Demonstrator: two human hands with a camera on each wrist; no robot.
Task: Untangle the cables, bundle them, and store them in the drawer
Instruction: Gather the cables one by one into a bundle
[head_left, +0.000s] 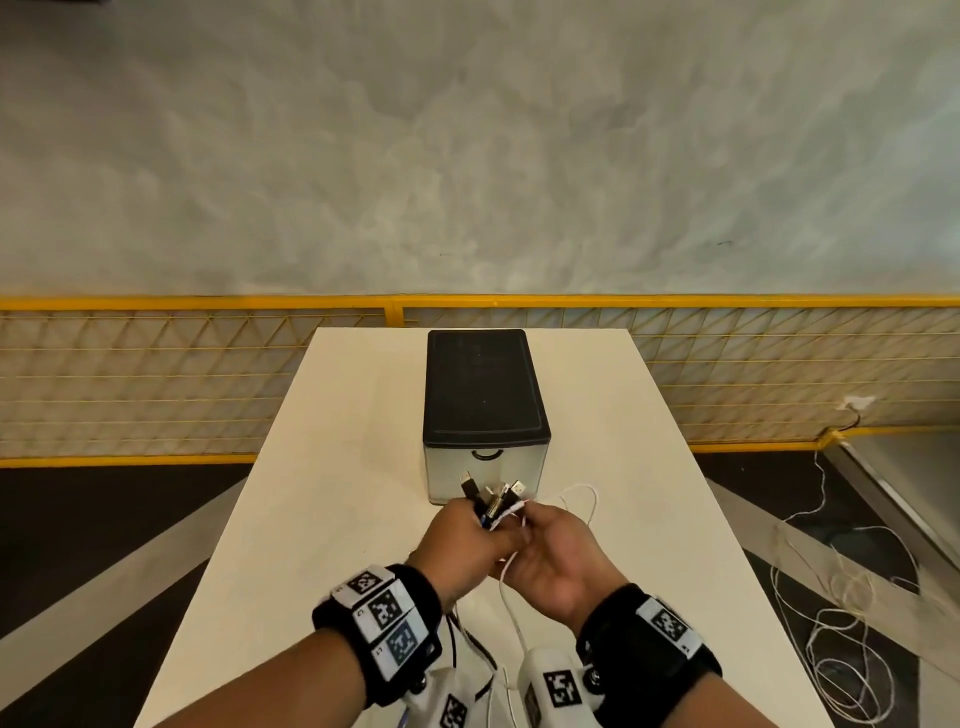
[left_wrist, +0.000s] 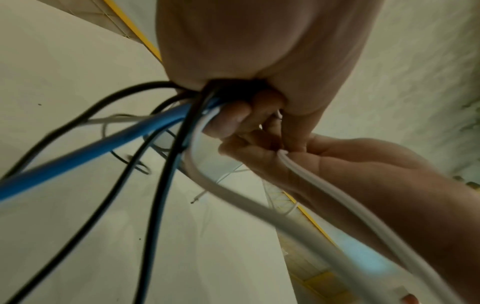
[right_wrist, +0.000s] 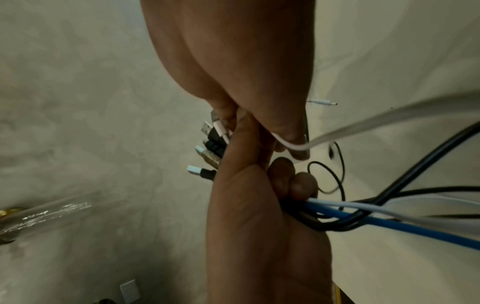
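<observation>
Both hands meet above the white table (head_left: 337, 467), just in front of the drawer unit (head_left: 485, 384). My left hand (head_left: 467, 535) grips a bundle of cables (head_left: 496, 501) in its fist, with several plug ends (right_wrist: 207, 144) sticking out above it. Black, blue (left_wrist: 103, 150) and white strands hang down from that left hand (left_wrist: 246, 51) toward the table. My right hand (head_left: 558, 551) pinches one white cable (right_wrist: 363, 125) close against the bundle, and it trails down past the right wrist (left_wrist: 324, 185). The drawer front (head_left: 483, 475) is shut.
A thin white cable loop (head_left: 582, 499) lies on the table right of the hands. A yellow mesh fence (head_left: 156, 374) runs behind the table. Loose white cord (head_left: 831, 623) is strewn on the floor to the right.
</observation>
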